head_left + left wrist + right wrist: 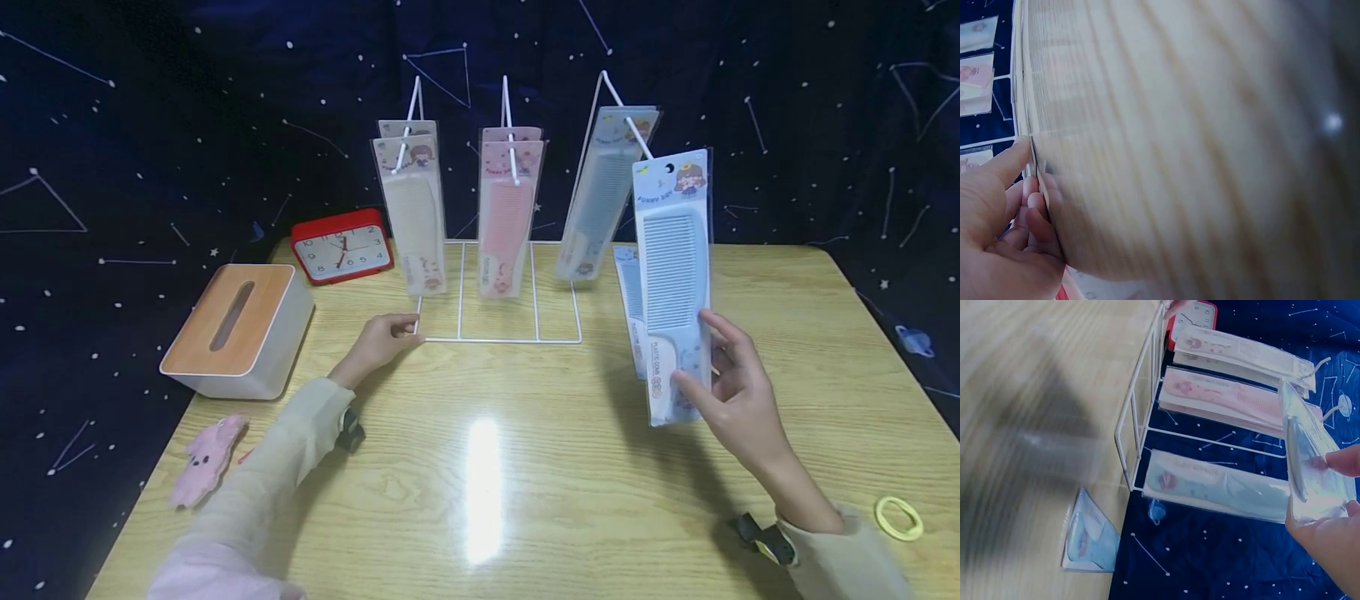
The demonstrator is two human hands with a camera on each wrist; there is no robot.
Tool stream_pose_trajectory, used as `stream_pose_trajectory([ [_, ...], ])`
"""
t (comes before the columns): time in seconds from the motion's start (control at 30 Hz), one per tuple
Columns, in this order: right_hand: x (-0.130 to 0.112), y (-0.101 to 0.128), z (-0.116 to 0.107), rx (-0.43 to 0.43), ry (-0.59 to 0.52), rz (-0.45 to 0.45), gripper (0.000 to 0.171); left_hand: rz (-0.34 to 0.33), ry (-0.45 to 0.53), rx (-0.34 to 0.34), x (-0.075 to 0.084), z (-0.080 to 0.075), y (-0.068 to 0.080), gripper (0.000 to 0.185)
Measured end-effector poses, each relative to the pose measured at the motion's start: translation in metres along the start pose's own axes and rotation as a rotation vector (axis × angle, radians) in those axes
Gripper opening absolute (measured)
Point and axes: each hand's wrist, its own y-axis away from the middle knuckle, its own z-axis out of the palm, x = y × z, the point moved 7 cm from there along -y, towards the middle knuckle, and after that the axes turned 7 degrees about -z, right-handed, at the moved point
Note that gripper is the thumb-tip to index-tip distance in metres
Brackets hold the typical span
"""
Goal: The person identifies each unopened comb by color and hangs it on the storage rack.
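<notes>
My right hand [738,396] pinches a packaged blue comb [670,271] by its lower end and holds it upright above the table. The top of its card is beside the tip of the right hook of a white wire rack [498,341]; I cannot tell whether they touch. Behind it, another packaged blue comb [600,187] hangs on that hook. Packaged pink combs [512,221] hang in the middle and packaged white combs [411,221] on the left. My left hand [381,346] grips the rack's front left corner. One more packaged blue comb [630,300] lies on the table, partly hidden.
A red alarm clock [342,246] and a tissue box with a wooden lid [232,325] stand at the left. A pink plush toy [207,461] lies near the left edge. On the right is a yellow ring [898,518]. Dark star-patterned cloth [225,100] hangs behind the table.
</notes>
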Motion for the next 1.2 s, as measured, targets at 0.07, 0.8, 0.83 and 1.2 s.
stream_pose_trajectory([
  [0.07, 0.003, 0.000, 0.002, -0.001, 0.008, 0.012, 0.076, 0.002, 0.000, 0.002, 0.000, 0.000, 0.000, 0.046],
  [0.8, 0.047, -0.032, 0.009, -0.050, 0.103, 0.104, 0.069, -0.004, 0.008, -0.009, 0.001, -0.001, 0.002, 0.047],
  [0.83, 0.049, -0.035, 0.010, -0.051, 0.108, 0.106, 0.069, -0.003, 0.008, -0.009, 0.001, -0.001, 0.002, 0.047],
  [1.2, 0.083, -0.070, 0.013, -0.148, 0.248, 0.177, 0.064, -0.010, 0.011, -0.005, -0.002, 0.000, 0.000, 0.047],
])
